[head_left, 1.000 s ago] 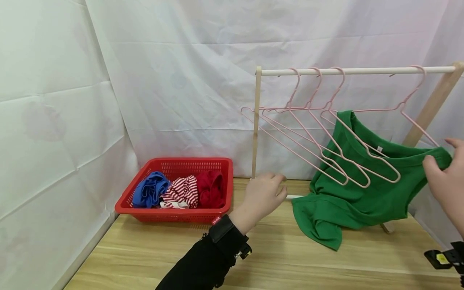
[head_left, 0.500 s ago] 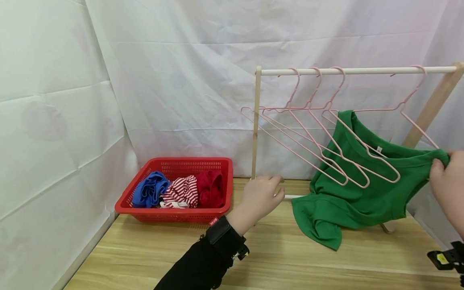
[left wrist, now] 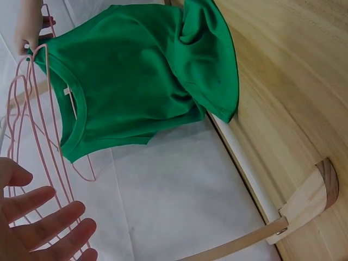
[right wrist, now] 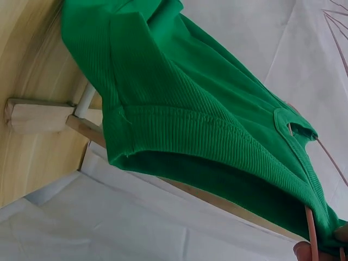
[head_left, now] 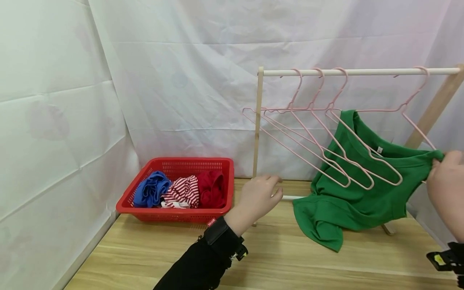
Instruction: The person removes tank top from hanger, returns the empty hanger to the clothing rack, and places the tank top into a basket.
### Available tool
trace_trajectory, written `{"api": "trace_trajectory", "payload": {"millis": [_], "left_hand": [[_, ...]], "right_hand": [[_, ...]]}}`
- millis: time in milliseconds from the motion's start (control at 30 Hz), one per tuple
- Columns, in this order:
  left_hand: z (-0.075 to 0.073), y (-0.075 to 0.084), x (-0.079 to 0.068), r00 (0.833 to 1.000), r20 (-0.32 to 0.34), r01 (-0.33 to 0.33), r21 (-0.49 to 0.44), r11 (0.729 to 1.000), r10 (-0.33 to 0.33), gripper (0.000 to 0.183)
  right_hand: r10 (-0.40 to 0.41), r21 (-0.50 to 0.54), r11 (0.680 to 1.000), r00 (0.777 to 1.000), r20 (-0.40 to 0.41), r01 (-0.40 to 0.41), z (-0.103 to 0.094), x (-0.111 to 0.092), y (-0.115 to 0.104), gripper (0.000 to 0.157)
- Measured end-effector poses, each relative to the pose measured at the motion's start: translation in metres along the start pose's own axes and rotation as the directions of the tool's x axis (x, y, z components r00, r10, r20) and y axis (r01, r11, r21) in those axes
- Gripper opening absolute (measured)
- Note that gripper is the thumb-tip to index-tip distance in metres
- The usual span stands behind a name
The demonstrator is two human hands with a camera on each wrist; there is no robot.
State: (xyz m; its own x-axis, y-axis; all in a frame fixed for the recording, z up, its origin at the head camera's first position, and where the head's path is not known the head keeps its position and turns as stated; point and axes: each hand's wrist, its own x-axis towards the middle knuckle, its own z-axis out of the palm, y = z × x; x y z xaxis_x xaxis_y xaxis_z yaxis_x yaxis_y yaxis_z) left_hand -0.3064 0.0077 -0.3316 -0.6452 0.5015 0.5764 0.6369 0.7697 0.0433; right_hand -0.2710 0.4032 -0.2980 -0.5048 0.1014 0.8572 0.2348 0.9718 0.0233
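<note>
A green sleeveless top point(head_left: 377, 185) hangs tilted on the rightmost pink hanger point(head_left: 413, 117), its lower part draped on the tabletop. My right hand point(head_left: 446, 183) pinches the top's right shoulder by the hanger's end. In the right wrist view, a thumb tip point(right wrist: 304, 251) shows at that shoulder, beside the pink wire and the ribbed armhole. My left hand point(head_left: 256, 197) is held by the rack's left post, holding nothing. Its fingers point(left wrist: 51, 223) are spread and relaxed in the left wrist view, in front of the hangers.
Several pink hangers share the white rail point(head_left: 373, 72) of a wooden rack. A red basket point(head_left: 174, 216) at left holds a blue cloth point(head_left: 151, 189), a red-striped cloth point(head_left: 183, 191) and a red cloth point(head_left: 211, 189). White sheeting point(head_left: 181, 100) stands behind the wooden table point(head_left: 308, 266).
My right hand has closed from a looser hold onto the top's shoulder and drawn it slightly left and down. My left hand has barely moved.
</note>
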Motion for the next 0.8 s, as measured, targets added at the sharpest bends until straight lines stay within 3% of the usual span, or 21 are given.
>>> {"api": "trace_trajectory", "payload": {"millis": [100, 200, 333, 467, 667, 800], "left_hand": [[0.0, -0.001, 0.0, 1.0, -0.006, 0.003, -0.016, 1.0, -0.003, 0.022], [0.0, -0.002, -0.001, 1.0, 0.0, 0.013, -0.023, 1.0, -0.013, 0.022], [0.0, -0.004, -0.001, 1.0, 0.007, 0.022, -0.02, 1.0, -0.022, 0.023], [-0.002, -0.006, -0.001, 1.0, -0.01, 0.015, -0.019, 1.0, -0.015, 0.022], [-0.008, -0.007, 0.0, 1.0, -0.024, 0.003, -0.031, 1.0, -0.004, 0.021], [-0.013, -0.008, -0.001, 1.0, -0.01, 0.021, -0.056, 0.998, -0.021, 0.022]], "right_hand": [[-0.071, -0.018, 0.997, 0.997, -0.032, 0.071, 0.002, -0.001, 0.002, 0.035], [-0.044, 0.027, 0.999, 0.998, -0.035, 0.045, 0.001, 0.0, 0.002, 0.036], [0.079, 0.128, 0.988, 0.996, 0.029, -0.082, -0.002, 0.004, -0.002, 0.032], [0.152, 0.196, 0.966, 0.983, 0.105, -0.17, -0.007, 0.007, -0.006, 0.031], [0.201, 0.286, 0.929, 0.969, 0.142, -0.234, -0.01, 0.009, -0.009, 0.032], [0.199, 0.293, 0.927, 0.97, 0.143, -0.234, -0.012, 0.005, -0.009, 0.036]]}}
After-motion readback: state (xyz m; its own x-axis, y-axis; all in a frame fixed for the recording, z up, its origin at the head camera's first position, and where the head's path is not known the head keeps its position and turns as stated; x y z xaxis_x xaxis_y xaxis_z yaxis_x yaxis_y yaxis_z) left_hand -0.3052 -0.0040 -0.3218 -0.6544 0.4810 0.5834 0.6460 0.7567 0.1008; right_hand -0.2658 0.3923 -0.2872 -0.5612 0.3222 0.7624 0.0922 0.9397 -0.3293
